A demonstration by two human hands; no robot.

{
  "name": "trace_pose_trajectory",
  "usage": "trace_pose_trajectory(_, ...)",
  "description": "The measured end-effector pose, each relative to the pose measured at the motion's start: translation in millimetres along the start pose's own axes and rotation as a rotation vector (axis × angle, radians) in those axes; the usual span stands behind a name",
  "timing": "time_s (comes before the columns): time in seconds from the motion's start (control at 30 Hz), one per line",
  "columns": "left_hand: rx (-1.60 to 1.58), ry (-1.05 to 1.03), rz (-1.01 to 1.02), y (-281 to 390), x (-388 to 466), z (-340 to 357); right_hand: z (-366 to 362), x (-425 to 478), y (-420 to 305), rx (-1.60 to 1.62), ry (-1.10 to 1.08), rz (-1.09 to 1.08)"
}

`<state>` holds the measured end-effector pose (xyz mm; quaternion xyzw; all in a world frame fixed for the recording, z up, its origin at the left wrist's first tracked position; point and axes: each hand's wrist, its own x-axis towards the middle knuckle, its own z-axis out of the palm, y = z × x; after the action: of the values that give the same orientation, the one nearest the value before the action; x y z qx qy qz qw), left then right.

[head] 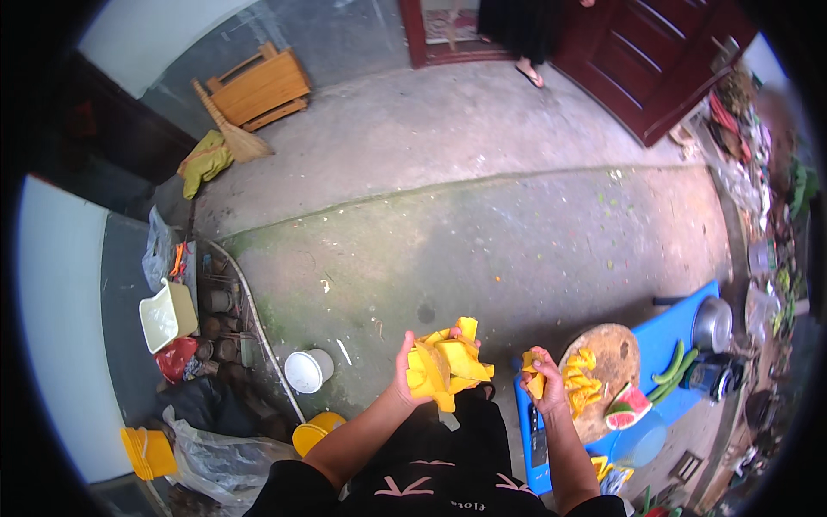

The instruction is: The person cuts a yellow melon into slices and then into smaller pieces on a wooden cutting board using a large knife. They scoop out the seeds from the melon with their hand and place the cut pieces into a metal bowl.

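My left hand [406, 381] is palm up and carries a heap of cut yellow pumpkin pieces [446, 362] in front of my body. A few more yellow pieces [535, 384] are gripped in my right hand [550, 381], above the left end of a blue table [672, 323]. Just right of that hand lies a round wooden chopping board [621, 346], bearing pumpkin pieces [581, 384] and a cut wedge of watermelon [628, 407]. A knife with a black handle [533, 419] rests along the table's near left side.
Long green vegetables [675, 373], a metal pot [712, 324] and a clear bowl [639, 439] share the table. On the left stand a white bucket [309, 370] and a yellow bucket [316, 432]. A person [523, 32] stands by the red door [646, 58]; a broom [239, 139] leans farther left.
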<state>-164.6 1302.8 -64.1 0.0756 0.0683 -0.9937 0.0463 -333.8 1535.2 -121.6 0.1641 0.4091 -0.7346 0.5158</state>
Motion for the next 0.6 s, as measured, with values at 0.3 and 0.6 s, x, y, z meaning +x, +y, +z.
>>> trace_pose_trajectory(0.3, -0.044, -0.046, 0.546, 113, -92, 66, 211, 109, 40, -0.271, -0.272, 0.305)
trace_pose_trajectory(0.6, -0.155, -0.037, 1.027, 232, -144, 94, 366, 228, 94, -0.51, -0.474, 0.615)
